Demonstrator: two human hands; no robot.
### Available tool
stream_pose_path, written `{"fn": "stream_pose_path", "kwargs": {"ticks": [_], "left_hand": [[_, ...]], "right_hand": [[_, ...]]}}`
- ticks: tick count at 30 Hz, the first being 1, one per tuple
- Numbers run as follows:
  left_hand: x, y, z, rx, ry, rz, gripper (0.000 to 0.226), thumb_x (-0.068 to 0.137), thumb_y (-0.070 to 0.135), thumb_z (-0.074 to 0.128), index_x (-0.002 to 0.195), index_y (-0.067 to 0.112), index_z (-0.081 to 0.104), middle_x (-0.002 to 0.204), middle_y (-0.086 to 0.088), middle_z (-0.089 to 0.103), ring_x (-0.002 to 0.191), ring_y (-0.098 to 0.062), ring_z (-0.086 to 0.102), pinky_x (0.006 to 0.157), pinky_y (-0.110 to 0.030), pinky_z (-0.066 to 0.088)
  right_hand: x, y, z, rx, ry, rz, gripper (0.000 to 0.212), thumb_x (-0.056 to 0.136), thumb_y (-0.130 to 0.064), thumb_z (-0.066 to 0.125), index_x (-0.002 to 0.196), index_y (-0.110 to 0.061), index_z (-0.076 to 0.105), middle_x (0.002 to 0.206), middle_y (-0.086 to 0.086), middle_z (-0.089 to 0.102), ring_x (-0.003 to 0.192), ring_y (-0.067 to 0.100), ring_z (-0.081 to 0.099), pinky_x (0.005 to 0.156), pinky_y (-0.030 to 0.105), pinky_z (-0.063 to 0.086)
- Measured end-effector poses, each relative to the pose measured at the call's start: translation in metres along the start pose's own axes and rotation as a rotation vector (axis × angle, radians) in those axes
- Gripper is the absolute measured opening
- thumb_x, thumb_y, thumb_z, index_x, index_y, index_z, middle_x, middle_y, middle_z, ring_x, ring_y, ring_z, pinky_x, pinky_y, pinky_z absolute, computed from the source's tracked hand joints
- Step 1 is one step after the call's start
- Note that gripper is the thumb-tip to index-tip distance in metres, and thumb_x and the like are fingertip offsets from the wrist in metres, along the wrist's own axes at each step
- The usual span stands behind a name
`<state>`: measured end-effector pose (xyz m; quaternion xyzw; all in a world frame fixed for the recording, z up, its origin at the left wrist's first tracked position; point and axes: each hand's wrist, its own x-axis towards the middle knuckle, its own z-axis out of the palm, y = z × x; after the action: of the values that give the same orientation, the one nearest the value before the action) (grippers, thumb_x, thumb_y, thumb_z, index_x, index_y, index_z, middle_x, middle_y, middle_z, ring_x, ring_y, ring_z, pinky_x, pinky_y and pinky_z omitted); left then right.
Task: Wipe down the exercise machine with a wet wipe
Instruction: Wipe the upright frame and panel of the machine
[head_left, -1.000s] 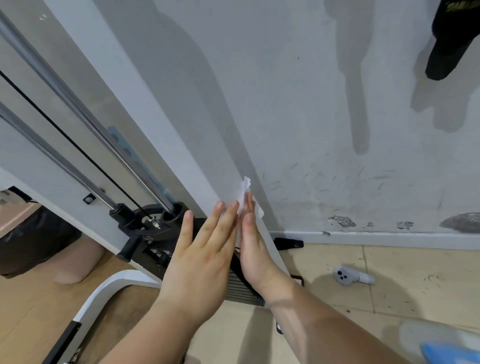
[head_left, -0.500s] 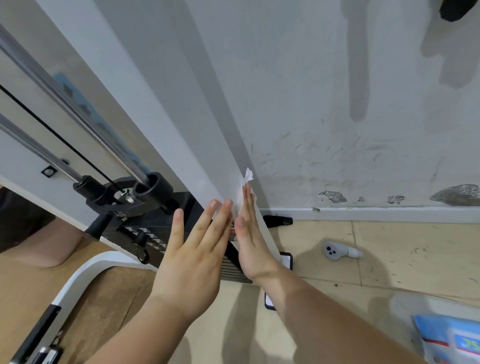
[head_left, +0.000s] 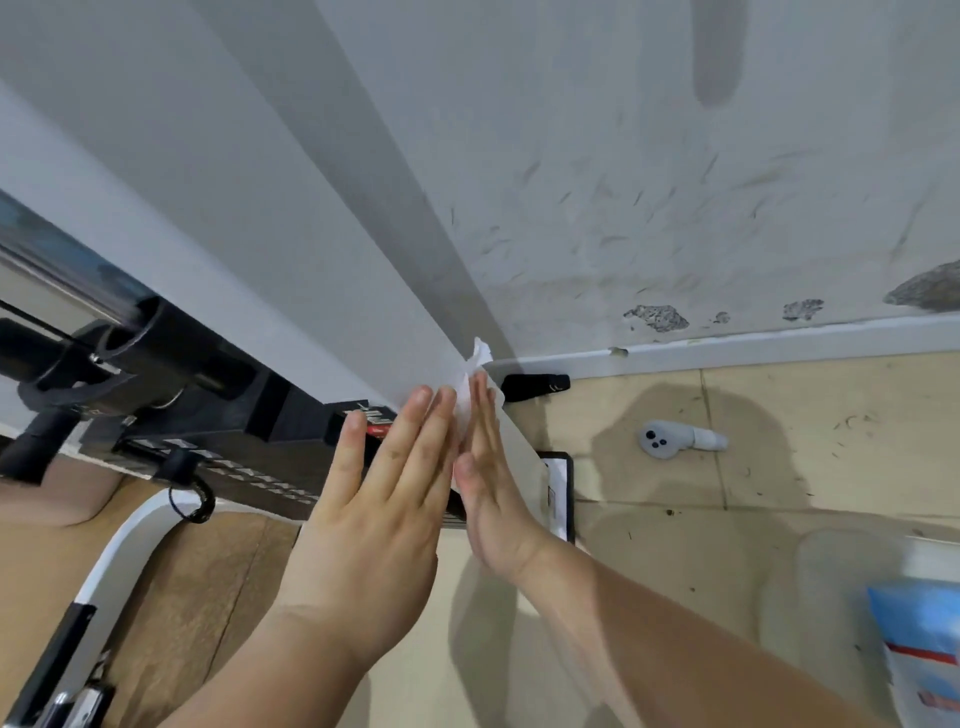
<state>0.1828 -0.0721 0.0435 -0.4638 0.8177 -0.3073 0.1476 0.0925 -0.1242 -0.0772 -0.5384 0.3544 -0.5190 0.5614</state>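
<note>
Our left hand (head_left: 374, 519) and right hand (head_left: 493, 499) flat, fingers straight, pressed on white frame post (head_left: 291, 270), wet wipe (head_left: 475, 364) between fingertips. Risk: unpinched wipe may bunch, slip out; we'd rub bare-handed.

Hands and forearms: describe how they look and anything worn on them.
The left hand and right hand are bare: no gloves, rings or watch show. The left forearm and right forearm are bare too, with no sleeve in view up to the frame's edge.

Beige tiled floor (head_left: 810, 431). A grey controller (head_left: 667, 441) lies on it. A black piece (head_left: 535, 385) rests near the skirting.
</note>
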Motion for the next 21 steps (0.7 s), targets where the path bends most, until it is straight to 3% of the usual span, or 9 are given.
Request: {"fn": "stream_pose_path", "kwargs": {"ticks": [6,11,14,16,19,21], "left_hand": [[0.012,0.017,0.025,0.042,-0.081,0.059,0.079,0.082,0.027,0.046,0.151,-0.007,0.03,0.166,-0.024,0.016,0.156,-0.038,0.006,0.124,-0.056,-0.01],[0.012,0.036,0.048,0.102,-0.104,0.116,0.074,0.086,0.026,0.036,0.151,-0.011,0.029,0.164,-0.03,0.014,0.156,-0.041,0.002,0.123,-0.058,-0.012],[0.015,0.036,0.062,0.169,-0.069,0.151,0.073,0.089,0.022,0.031,0.152,-0.013,0.023,0.163,-0.033,0.012,0.155,-0.044,0.001,0.123,-0.058,-0.013],[0.016,0.036,0.069,0.129,-0.061,0.129,0.075,0.087,0.02,0.039,0.153,-0.012,0.024,0.164,-0.031,0.015,0.155,-0.042,0.007,0.124,-0.056,-0.012],[0.018,0.036,0.07,0.109,-0.07,0.1,0.082,0.082,0.026,0.044,0.154,-0.01,0.026,0.165,-0.027,0.017,0.155,-0.038,0.013,0.124,-0.052,-0.013],[0.02,0.037,0.069,0.088,-0.081,0.097,0.084,0.081,0.028,0.045,0.154,-0.009,0.026,0.166,-0.026,0.015,0.156,-0.037,0.013,0.124,-0.052,-0.014]], "right_hand": [[0.002,0.073,-0.016,0.029,0.083,0.178,0.112,0.074,-0.1,0.016,0.16,-0.035,-0.013,0.165,-0.025,-0.022,0.15,-0.008,-0.021,0.128,0.039,-0.007],[0.007,0.158,-0.023,0.115,0.18,0.408,0.078,0.089,-0.089,0.023,0.156,-0.058,-0.001,0.168,-0.028,-0.004,0.155,-0.004,-0.005,0.129,0.046,0.0],[0.008,0.18,-0.039,0.19,0.231,0.644,0.075,0.095,-0.081,0.025,0.161,-0.048,0.012,0.168,-0.02,0.014,0.156,0.005,0.013,0.127,0.05,0.016],[0.009,0.199,-0.051,0.231,0.239,0.789,0.077,0.095,-0.08,0.024,0.162,-0.044,0.011,0.168,-0.02,0.014,0.155,0.009,0.018,0.12,0.046,0.025],[0.011,0.23,-0.051,0.291,0.225,0.805,0.097,0.073,-0.1,0.025,0.158,-0.055,0.014,0.165,-0.027,0.02,0.148,0.005,0.033,0.11,0.041,0.032],[0.013,0.229,-0.049,0.303,0.286,0.762,0.089,0.082,-0.093,0.03,0.159,-0.051,0.017,0.162,-0.023,0.028,0.147,0.005,0.034,0.116,0.036,0.029]]}}
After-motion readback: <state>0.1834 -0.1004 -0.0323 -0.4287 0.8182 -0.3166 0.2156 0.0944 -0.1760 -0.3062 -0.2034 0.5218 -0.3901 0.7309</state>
